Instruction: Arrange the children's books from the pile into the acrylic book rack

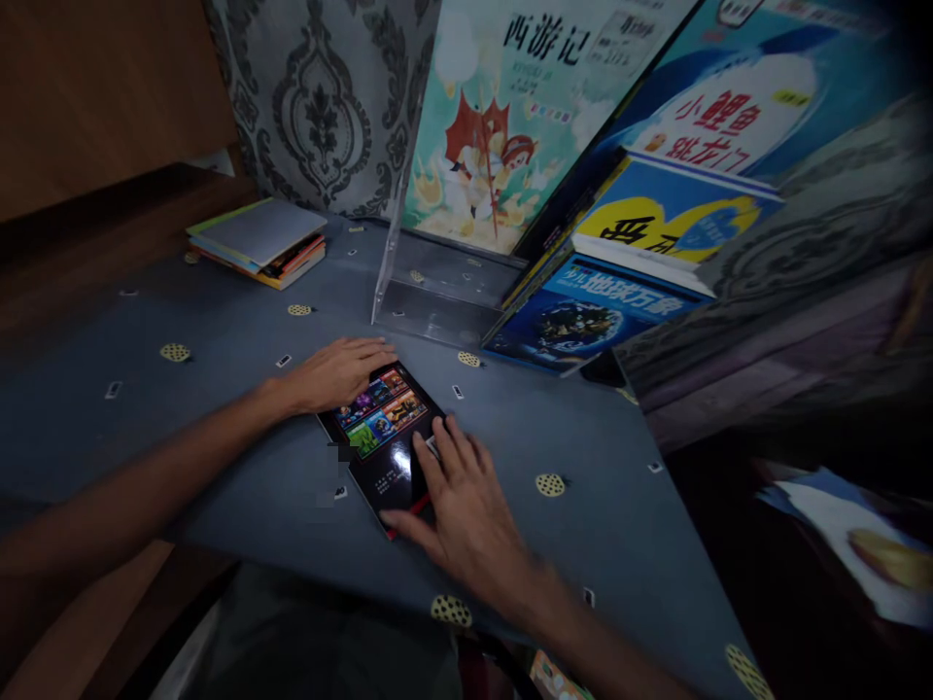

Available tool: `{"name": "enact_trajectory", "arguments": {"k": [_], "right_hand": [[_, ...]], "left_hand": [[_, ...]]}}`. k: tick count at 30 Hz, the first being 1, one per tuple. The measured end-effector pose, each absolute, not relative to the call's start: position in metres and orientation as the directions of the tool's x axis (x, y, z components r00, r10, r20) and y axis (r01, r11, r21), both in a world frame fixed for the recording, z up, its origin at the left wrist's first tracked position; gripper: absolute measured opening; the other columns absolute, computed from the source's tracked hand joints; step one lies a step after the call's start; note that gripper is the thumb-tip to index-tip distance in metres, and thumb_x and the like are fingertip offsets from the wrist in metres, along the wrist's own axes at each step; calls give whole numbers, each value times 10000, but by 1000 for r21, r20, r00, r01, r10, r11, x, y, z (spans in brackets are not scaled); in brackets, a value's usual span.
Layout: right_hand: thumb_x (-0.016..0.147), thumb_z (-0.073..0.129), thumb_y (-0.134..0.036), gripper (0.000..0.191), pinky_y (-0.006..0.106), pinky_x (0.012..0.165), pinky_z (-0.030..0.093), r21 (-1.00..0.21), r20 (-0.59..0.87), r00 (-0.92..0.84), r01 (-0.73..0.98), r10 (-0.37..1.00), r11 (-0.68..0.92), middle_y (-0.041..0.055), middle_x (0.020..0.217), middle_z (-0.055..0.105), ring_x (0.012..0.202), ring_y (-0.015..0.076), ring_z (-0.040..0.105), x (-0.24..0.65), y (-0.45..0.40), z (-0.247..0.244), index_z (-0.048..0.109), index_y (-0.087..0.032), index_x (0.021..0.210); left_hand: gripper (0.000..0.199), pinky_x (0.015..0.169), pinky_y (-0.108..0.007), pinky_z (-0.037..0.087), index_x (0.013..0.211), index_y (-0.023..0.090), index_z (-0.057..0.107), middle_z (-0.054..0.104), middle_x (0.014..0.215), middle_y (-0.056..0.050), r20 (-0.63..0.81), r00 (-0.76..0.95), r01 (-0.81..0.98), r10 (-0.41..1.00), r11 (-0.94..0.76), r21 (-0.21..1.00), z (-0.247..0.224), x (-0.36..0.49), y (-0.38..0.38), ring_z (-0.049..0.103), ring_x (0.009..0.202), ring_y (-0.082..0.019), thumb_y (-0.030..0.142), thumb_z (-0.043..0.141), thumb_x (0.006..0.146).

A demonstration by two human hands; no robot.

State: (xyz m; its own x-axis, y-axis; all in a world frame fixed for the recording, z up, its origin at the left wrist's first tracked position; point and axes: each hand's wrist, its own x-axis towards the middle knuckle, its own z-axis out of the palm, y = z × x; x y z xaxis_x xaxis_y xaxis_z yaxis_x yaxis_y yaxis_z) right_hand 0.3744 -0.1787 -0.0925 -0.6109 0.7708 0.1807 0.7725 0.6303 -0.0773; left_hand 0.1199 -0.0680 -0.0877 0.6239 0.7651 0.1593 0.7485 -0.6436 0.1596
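A dark book (383, 437) with small colourful pictures on its cover lies flat on the grey-blue tabletop. My left hand (339, 374) rests over its far left end, fingers stretched out and flat. At the near right end, my right hand (466, 506) has its fingers spread, with the thumb at the near corner and the fingertips on the right edge. Neither hand is wrapped round the book.
Behind the book, a clear acrylic stand (437, 301) holds upright picture books (502, 126). Blue books (590, 306) lean at its right. A stack of thin books (259, 238) lies at the back left. The patterned table's (619, 544) right edge slopes towards me.
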Motion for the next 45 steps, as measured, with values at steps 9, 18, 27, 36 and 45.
{"name": "enact_trajectory", "arguments": {"k": [9,18,27,36,45], "right_hand": [[830,692,-587,868,652,1175,319,-122,83,-650,746,755,655,304,1552,401,1487,450,313,368,-165,-89,489,-32,1465],[968,516,-564,705,569,1233,279,-211,44,-714,677,699,705,200,1574,427,1495,331,354,344,-123,-69,468,-97,1493],[1021,420,-555,693,578,1227,272,-244,57,-598,768,799,592,225,1573,410,1515,320,314,333,-105,-87,444,-54,1499],[1018,442,-552,637,637,1184,311,-240,154,-545,788,824,567,218,1570,422,1485,323,378,397,-126,-100,466,-131,1495],[887,650,-616,755,632,1164,344,-185,141,-668,707,731,682,246,1561,424,1482,364,370,403,-132,-96,506,-160,1471]], "left_hand": [[335,966,-427,449,1232,177,645,681,1229,-133,146,572,817,807,-576,-17,-79,120,-65,600,1144,-280,208,428,979],[303,806,-411,484,1138,186,688,658,1028,-134,143,492,867,858,-469,-171,-76,106,-67,600,1006,-302,279,431,1006],[300,746,-384,504,1147,226,699,639,1044,-122,141,427,904,893,-424,-50,-74,108,-72,601,1034,-309,314,448,1010],[297,806,-421,521,1111,217,695,644,1043,-123,173,435,901,884,-425,-92,-79,110,-72,601,1025,-304,311,433,1009],[307,837,-379,499,1135,233,674,670,1019,-92,214,513,855,831,-518,-36,-83,107,-69,633,961,-250,265,398,1004]]}}
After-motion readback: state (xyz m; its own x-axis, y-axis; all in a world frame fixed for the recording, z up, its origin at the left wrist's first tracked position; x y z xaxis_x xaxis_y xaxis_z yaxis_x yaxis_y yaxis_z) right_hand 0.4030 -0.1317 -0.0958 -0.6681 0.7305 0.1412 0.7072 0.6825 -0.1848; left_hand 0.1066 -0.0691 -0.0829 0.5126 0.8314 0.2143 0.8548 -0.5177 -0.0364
